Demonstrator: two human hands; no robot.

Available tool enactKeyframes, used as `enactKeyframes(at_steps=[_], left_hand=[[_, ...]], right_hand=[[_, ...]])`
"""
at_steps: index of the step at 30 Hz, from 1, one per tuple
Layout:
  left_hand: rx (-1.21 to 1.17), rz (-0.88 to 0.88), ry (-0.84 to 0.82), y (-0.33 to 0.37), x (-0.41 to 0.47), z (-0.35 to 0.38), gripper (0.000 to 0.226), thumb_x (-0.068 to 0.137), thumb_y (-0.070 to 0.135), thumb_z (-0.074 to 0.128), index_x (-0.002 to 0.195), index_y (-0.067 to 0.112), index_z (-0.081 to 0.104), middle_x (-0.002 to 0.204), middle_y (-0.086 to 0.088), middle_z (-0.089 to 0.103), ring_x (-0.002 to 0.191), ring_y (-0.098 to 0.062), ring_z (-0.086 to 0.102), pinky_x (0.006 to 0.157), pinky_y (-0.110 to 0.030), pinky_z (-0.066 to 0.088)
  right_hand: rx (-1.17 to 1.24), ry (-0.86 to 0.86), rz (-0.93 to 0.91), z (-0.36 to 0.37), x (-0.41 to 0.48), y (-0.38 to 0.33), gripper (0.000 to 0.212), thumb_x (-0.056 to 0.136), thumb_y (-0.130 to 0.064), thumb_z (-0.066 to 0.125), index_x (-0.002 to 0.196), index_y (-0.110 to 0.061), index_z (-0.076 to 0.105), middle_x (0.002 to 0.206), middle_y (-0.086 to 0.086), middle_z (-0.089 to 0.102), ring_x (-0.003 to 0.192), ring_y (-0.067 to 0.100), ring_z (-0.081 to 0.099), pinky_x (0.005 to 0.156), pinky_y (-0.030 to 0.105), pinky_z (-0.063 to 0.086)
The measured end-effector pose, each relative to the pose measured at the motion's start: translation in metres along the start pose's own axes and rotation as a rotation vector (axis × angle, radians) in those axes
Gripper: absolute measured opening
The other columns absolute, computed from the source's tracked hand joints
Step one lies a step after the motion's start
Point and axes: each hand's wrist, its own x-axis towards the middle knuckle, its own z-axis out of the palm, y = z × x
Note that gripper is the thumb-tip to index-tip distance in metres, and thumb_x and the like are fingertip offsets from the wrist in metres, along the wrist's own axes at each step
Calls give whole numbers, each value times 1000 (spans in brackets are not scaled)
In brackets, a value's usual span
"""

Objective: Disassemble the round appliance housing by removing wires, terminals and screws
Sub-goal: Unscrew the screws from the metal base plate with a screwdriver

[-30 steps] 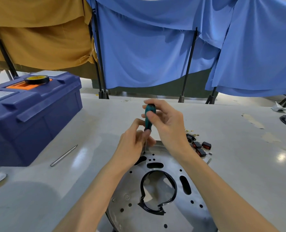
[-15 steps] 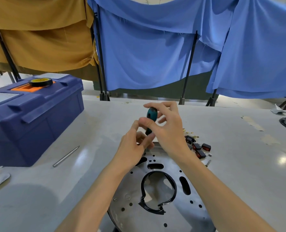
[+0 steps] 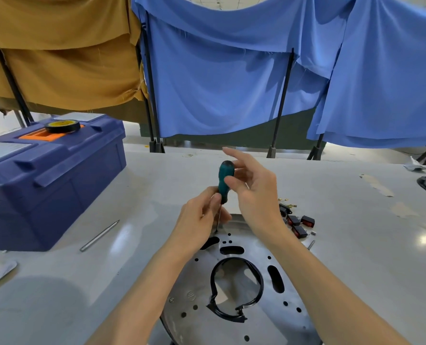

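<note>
Two edges: housing [image 3: 269, 327] far rim at frame centre; toolbox [image 3: 57, 183] at left, bare table [image 3: 144, 207] between.
Left hand [image 3: 197, 220]: pinching upright screwdriver [image 3: 225, 178] low down, its tip at the rim.
Right hand [image 3: 254, 192]: fingers spread, thumb touching the handle.

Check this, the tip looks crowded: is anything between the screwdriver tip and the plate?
Nothing visible. The screwdriver tip sits on the plate near its far rim; the left hand pinches the shaft above it.
</note>
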Motion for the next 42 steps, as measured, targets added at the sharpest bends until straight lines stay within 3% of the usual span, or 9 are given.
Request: enactKeyframes(at_steps=[3, 7, 12, 18, 25, 29, 32, 36, 42], left_hand=[[-5, -6, -3, 0, 1, -1, 17, 102, 22, 40, 106, 23, 57, 75, -3, 71, 72, -22, 68, 74, -48, 56], [28, 3, 20, -1, 1, 0, 15, 96, 31, 51, 107, 41, 49, 72, 1, 70, 68, -13, 68, 72, -39, 57], [-22, -20, -49, 2, 0, 0, 19, 103, 26, 35, 110, 23, 52, 83, -4, 73, 80, -32, 68, 78, -55, 53], [-27, -56, 1, 4, 0, 0, 14, 96, 26, 53, 106, 35, 48, 75, 1, 73, 72, -18, 70, 75, -47, 56], [-69, -98, 108, 3, 0, 0, 19, 90, 18, 64, 106, 26, 58, 73, 0, 73, 72, -17, 69, 67, -36, 60], [239, -144, 168, -2, 2, -1, 16, 89, 13, 62, 91, 28, 67, 78, 12, 70, 77, -10, 65, 72, -33, 55], [529, -150, 139, -1, 0, 0, 21, 89, 12, 59, 89, 31, 68, 88, 18, 69, 83, -5, 59, 68, -21, 43], [707, -131, 71, 2, 2, 2, 21, 91, 14, 55, 96, 29, 68, 99, 12, 68, 95, -14, 61, 74, -30, 49], [852, -80, 0, 3, 4, 1, 20, 90, 15, 55, 94, 30, 68, 100, 11, 59, 96, -13, 56, 66, -24, 35]], right_hand=[[24, -22, -10, 0, 0, 0, 41, 88, 11, 54, 112, -20, 66, 104, 5, 68, 98, 21, 65, 89, 38, 55], [-28, -39, -46, 4, 0, 1, 33, 83, -14, 72, 113, -27, 67, 107, -1, 58, 94, 11, 60, 86, 24, 51], [87, -31, 9, -1, 1, 1, 42, 89, 9, 53, 117, -20, 65, 102, 6, 69, 90, 13, 69, 78, 22, 56], [-67, -61, -41, 4, 0, 0, 31, 85, -18, 71, 114, -26, 65, 109, -2, 53, 94, 7, 58, 83, 17, 50], [92, 98, -63, -5, 4, -3, 45, 91, 10, 52, 120, -24, 59, 113, 10, 62, 96, 22, 66, 77, 20, 56], [59, 248, -161, -24, 14, -10, 41, 94, 9, 48, 107, -26, 66, 107, 6, 50, 77, 15, 58, 65, 15, 50], [-216, 83, -88, -37, 15, -2, 31, 93, 3, 53, 90, -20, 74, 105, 1, 48, 73, 7, 48, 63, 10, 40], [-610, -368, 55, -39, 1, 20, 10, 86, -17, 70, 93, -22, 76, 108, -3, 46, 102, 16, 46, 90, 22, 37], [-840, -579, 94, -33, -9, 33, 32, 79, -32, 76, 111, -27, 73, 112, 1, 44, 103, 21, 33, 89, 30, 34]])
